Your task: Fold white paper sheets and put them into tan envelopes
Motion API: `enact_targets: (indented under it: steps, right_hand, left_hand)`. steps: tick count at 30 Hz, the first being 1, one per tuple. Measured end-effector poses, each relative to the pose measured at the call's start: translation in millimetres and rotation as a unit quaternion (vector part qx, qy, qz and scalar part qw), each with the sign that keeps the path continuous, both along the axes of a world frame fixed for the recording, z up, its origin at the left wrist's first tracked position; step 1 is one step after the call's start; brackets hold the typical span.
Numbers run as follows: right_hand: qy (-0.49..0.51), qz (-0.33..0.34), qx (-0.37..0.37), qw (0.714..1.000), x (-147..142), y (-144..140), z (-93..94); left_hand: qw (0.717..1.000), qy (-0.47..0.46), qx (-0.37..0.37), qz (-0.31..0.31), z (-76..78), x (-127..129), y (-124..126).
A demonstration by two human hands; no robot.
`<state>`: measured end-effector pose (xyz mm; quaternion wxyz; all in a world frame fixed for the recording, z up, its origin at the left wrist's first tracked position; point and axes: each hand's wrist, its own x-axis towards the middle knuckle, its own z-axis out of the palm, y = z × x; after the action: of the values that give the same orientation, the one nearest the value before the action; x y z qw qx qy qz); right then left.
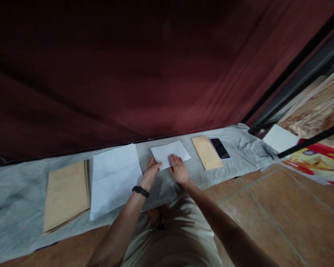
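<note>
One folded white sheet of paper point(171, 152), small and rectangular, lies flat on the grey cloth point(239, 144) directly before me, its near edge under my fingers, slightly skewed, clean and uncreased.

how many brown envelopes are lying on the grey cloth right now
2. A large brown envelope lies at the far left, beside the big white sheet. A small brown envelope lies right of the hands, next to the phone.
</note>
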<state>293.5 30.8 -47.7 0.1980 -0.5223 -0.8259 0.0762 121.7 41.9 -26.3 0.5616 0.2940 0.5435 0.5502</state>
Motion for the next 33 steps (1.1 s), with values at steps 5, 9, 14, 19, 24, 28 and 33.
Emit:
enact_targets:
  steps: [5, 9, 14, 19, 24, 28, 33]
  right_hand:
    - [0.149, -0.009, -0.042, 0.988, -1.7, -3.8, 21.9]
    - [0.508, -0.061, -0.119, 0.851, -4.3, -0.2, 54.2]
    - [0.796, -0.112, -0.187, 0.565, -8.9, 3.8, 76.8]
    - [0.818, -0.186, -0.282, 0.465, -4.9, -12.2, 55.4]
    - [0.709, -0.151, -0.503, 0.470, 15.2, -42.7, 39.9]
    - [0.598, -0.048, -0.570, 0.562, 28.8, -58.3, 45.2]
    - [0.508, -0.098, -0.288, 0.806, 20.9, -33.3, 40.5]
  left_hand:
    - [0.998, -0.054, 0.000, 0.016, 11.0, -4.1, -15.7]
    - [0.992, -0.097, -0.002, 0.075, 20.0, -14.9, -16.9]
    - [0.995, -0.096, 0.019, 0.029, 23.9, -11.8, -13.0]
    - [0.999, 0.012, 0.051, 0.001, 17.1, -4.3, -8.0]
    - [0.936, 0.344, 0.033, -0.063, 11.5, -20.3, 3.1]
    - [0.841, 0.521, -0.039, -0.139, 15.6, -29.0, 6.9]
    - [0.756, 0.648, -0.007, -0.090, 20.4, -7.8, -8.9]
